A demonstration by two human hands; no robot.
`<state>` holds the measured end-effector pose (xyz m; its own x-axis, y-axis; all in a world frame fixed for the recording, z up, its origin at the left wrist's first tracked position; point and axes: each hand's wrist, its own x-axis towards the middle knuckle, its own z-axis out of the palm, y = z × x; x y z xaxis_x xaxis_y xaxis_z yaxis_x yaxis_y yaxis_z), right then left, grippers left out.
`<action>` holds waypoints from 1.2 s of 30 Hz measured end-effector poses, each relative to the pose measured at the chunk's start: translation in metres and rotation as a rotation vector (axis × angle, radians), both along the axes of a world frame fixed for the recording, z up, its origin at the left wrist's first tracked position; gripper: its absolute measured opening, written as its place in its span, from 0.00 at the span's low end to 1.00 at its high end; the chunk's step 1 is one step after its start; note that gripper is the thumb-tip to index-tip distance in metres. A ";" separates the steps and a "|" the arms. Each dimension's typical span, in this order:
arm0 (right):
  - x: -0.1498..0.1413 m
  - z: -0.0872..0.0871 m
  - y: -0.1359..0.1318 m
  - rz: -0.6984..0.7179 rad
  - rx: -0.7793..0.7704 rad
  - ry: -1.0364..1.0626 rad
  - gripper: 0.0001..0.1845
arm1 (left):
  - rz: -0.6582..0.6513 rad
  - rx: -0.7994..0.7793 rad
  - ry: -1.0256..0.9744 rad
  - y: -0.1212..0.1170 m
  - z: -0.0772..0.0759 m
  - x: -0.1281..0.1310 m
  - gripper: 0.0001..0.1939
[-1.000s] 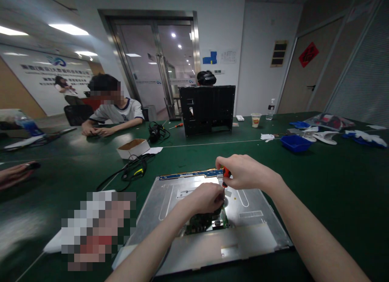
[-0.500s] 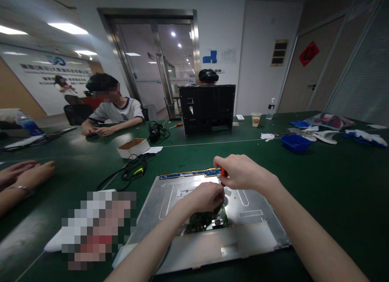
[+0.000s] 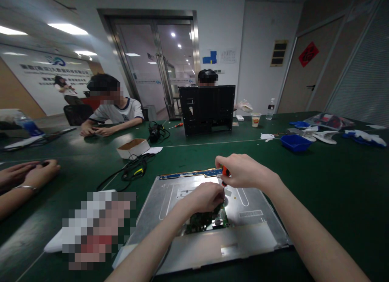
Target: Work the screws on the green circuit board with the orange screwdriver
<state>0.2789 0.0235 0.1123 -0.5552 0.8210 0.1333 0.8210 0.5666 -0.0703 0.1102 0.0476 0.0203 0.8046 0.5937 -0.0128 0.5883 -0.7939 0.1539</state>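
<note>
My right hand (image 3: 247, 170) grips the red-and-black handle of a screwdriver (image 3: 225, 171) from above, with its shaft pointing down. Close to the shaft's lower end, my left hand (image 3: 206, 197) is closed, fingertips pinched together; what lies between them is hidden. Both hands are over the metal back of a display panel (image 3: 252, 237) lying flat. A green circuit board (image 3: 197, 224) with a metal connector (image 3: 217, 223) sits on it, partly covered by my left hand. Along the panel's far edge runs a narrow blue circuit strip (image 3: 185, 175).
Left of the panel are black cables (image 3: 129, 172), an open white box (image 3: 133, 149) and a pixelated item (image 3: 100, 225). A black monitor housing (image 3: 208, 110) stands upright beyond. At right lie a blue tray (image 3: 295, 143) and gloves (image 3: 364, 138). Co-workers' hands (image 3: 39, 174) rest at far left.
My hands stay almost in place on the screwdriver and panel, with only slight shifts of the right hand. A co-worker's hands moved further into view at left; a pale hand appeared beside the black housing.
</note>
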 end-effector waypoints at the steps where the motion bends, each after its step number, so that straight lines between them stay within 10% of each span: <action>1: 0.000 -0.001 0.000 0.002 0.004 0.001 0.12 | 0.003 0.000 0.005 0.000 0.000 0.000 0.07; 21: 0.017 0.011 -0.002 -0.036 0.018 0.078 0.11 | 0.000 -0.096 -0.127 0.002 0.007 -0.008 0.06; 29: 0.028 0.022 -0.003 -0.139 -0.005 0.100 0.13 | 0.372 -0.133 -0.079 0.031 0.042 -0.057 0.07; 36: 0.029 0.023 -0.003 -0.143 -0.057 0.117 0.13 | 0.507 -0.208 0.157 0.045 0.031 -0.081 0.02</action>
<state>0.3080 0.0207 0.1351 -0.4158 0.8985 0.1406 0.8772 0.4371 -0.1985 0.0296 0.0924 0.0511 0.3982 0.8774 -0.2676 0.9165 -0.3682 0.1565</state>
